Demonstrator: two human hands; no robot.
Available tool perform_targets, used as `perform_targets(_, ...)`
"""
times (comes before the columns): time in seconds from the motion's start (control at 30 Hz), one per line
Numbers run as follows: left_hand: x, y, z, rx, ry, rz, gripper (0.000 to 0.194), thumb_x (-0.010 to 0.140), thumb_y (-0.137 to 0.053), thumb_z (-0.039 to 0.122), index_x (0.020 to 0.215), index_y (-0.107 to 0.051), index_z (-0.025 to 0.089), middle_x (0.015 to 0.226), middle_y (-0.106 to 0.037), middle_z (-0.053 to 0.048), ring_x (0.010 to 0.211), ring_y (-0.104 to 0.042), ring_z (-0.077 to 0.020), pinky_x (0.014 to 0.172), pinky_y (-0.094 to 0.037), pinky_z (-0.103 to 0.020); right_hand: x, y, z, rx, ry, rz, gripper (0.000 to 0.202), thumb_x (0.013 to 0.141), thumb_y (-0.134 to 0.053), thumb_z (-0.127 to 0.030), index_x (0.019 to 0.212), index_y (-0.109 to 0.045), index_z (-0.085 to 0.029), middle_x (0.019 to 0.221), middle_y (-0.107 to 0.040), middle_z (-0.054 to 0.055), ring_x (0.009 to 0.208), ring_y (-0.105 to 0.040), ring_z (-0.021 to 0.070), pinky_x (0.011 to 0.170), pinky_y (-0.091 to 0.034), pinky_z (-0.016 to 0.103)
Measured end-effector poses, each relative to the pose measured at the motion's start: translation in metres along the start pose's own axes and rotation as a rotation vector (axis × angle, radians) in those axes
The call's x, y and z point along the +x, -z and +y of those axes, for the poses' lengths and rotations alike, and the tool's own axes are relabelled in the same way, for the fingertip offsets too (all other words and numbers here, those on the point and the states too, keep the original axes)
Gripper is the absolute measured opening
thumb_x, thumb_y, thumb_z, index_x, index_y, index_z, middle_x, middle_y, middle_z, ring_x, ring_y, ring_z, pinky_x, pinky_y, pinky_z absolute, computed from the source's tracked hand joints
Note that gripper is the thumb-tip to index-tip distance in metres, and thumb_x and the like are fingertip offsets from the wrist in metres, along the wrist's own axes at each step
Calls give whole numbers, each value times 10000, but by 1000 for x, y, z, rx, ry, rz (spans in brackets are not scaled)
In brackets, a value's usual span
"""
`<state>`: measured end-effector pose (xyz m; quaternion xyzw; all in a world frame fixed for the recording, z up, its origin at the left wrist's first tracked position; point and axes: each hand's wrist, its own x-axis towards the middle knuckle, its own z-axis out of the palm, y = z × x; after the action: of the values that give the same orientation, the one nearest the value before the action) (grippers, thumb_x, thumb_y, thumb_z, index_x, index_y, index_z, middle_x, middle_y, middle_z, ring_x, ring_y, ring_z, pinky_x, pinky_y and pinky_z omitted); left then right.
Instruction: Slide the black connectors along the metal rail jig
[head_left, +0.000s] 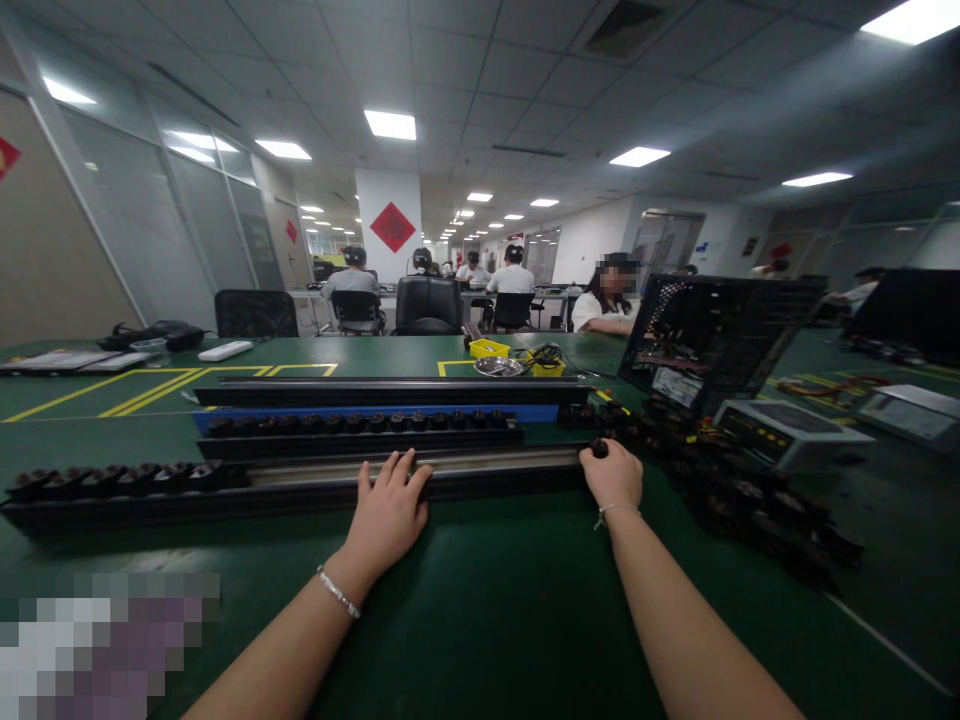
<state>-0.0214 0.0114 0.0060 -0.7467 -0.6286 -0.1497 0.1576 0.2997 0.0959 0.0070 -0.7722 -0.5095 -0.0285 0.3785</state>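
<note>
A long black rail [480,482] with a pale inner channel lies across the table in front of me. Several small dark parts [120,480] stand in a row along its left end. My left hand [391,508] rests on the middle of the rail, fingers spread. At the rail's right end, my right hand [613,478] grips a small black round part [599,448] between thumb and fingers. Its exact kind is too small to tell. Just behind lies a shorter black rail [360,441], with a row of similar dark parts along it.
Another long black rail [390,394] lies farther back. To the right are a heap of dark parts [750,490], a power supply [791,435] and an open computer case [720,335]. A metal dish [498,367] and yellow bin [488,348] stand behind. A person [609,300] sits across the table.
</note>
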Motion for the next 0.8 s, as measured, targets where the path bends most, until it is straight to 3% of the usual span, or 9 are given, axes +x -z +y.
perform_targets(0.3,0,-2,-1,4,-7,3,455,793,-453,268,1246,-484,294,1422,-417,-92,1317,-342,-305,1046,-193,-622,0,8,-3,-4,-76,-56,330,759,-448,-351,961,-656,-194,1002,-650,84,900,-550,249,741,-423,323)
perform_targets(0.57,0,0,0,0,-1,-4,457,791,-457,268,1246,-488,290,1420,-419,-94,1316,-343,-305,1047,-194,-621,3,7,0,63,-88,1,344,748,-473,-318,995,-654,-161,1079,-622,104,927,-557,234,792,-421,309)
perform_targets(0.8,-1,1,0,9,0,4,451,787,-458,263,1236,-498,290,1419,-422,-92,1313,-349,-302,1048,-195,-617,4,9,-1,29,-131,-30,344,759,-462,-320,995,-654,-159,955,-640,106,886,-573,235,766,-431,314)
